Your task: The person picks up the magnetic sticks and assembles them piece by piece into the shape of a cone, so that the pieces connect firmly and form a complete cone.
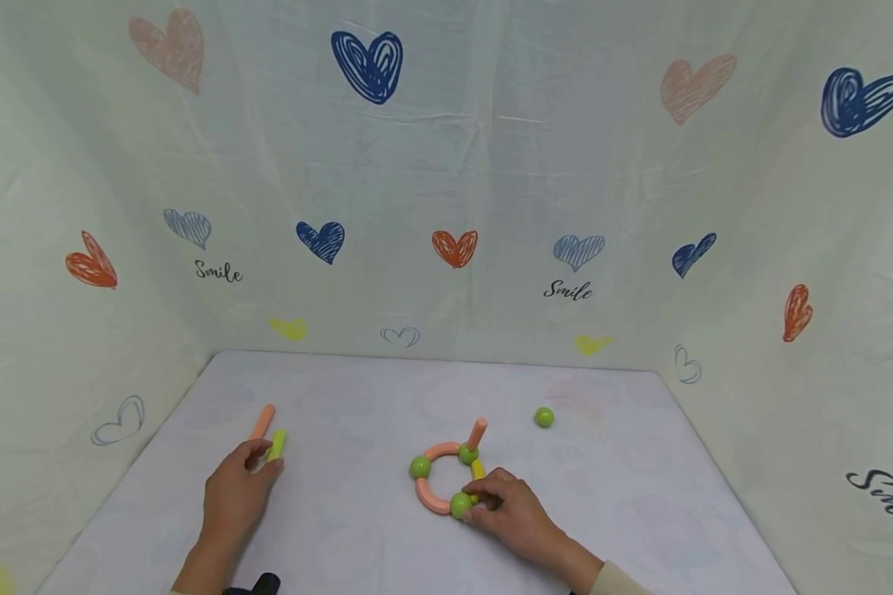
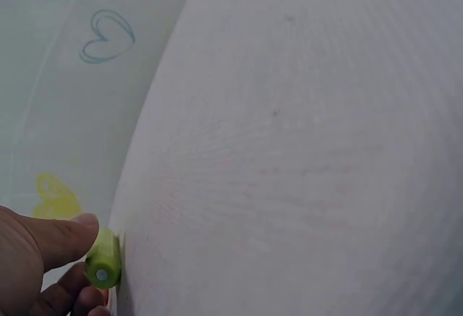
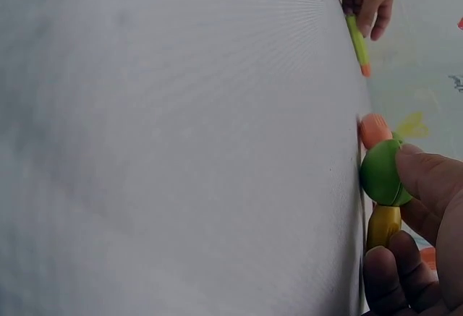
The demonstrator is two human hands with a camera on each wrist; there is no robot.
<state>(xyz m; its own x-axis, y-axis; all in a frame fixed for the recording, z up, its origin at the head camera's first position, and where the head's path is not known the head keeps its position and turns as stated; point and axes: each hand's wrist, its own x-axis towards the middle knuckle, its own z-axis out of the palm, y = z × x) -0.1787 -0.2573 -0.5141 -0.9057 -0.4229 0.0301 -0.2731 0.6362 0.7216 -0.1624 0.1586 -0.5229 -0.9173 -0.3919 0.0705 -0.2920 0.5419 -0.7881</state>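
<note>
My left hand [image 1: 234,500] pinches a short yellow-green stick [image 1: 277,446] at the left of the table; a small grey disc shows in its end [image 2: 102,275] in the left wrist view. Just beyond it lies a straight orange stick [image 1: 264,421]. Right of centre, a ring is built from curved orange pieces [image 1: 430,497], green balls [image 1: 420,467] and a yellow piece [image 1: 478,468]. An orange stick [image 1: 478,434] rises from the ring's far ball. With thumb and fingers, my right hand [image 1: 517,516] grips the ring's near green ball [image 3: 383,173], fingers also beside the yellow piece.
A loose green ball [image 1: 544,416] lies toward the back right of the white table [image 1: 357,413]. Pale cloth walls [image 1: 491,182] printed with hearts enclose the back and both sides. A black object [image 1: 266,583] shows at the bottom edge, by my left forearm.
</note>
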